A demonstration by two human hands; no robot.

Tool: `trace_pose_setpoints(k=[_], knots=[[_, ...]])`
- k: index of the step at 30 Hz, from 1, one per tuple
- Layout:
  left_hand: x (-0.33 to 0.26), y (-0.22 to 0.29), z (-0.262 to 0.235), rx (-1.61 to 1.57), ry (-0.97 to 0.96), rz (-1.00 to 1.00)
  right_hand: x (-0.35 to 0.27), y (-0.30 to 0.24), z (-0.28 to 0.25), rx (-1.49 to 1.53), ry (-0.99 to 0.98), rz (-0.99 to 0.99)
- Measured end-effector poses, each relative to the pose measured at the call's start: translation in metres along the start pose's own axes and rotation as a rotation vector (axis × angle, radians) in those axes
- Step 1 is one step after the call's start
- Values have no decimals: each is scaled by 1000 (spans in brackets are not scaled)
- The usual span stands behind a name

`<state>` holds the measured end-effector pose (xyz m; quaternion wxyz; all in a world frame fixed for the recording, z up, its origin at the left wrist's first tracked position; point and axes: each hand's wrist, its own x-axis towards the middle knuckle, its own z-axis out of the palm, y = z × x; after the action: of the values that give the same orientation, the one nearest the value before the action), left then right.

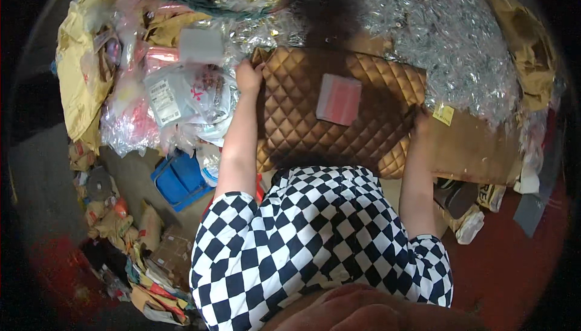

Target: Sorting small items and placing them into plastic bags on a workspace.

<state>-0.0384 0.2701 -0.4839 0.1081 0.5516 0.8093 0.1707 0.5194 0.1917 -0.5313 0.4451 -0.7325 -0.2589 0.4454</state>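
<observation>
A brown quilted sheet (290, 98), stitched in diamonds, spreads in front of me over the work surface. My left hand (249, 76) is closed on its left edge near the far corner. On the opposite side my right hand (422, 122), partly in shadow, is closed at the right edge, and its fingertips are hard to see. A flat pink-and-clear rectangular packet (339, 99) lies on the sheet between my hands, touched by neither.
Crinkled clear plastic packages (442, 34) heap up at the far right. Grey plastic mailing bags (172, 98) pile up at the left. A brown cardboard piece (475, 146) with a yellow label (443, 114) lies right. Below left stands a blue bin (180, 179).
</observation>
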Motion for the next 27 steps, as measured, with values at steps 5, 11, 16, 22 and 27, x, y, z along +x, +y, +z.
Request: trace_pose_setpoints(k=[5,11,16,22,27], knots=[[26,34,-14,-577,-337,-109,30,14,-12,55,101,-234],[23,61,-36,-1165,-689,-518,5,-53,3,75,28,10],[52,27,7,-1033,-414,-434,27,-22,-5,125,198,-38],[43,13,24,-1141,-19,-264,40,-9,-12,134,143,66],[43,14,32,-459,129,-209,33,-22,-5,-521,282,-194]])
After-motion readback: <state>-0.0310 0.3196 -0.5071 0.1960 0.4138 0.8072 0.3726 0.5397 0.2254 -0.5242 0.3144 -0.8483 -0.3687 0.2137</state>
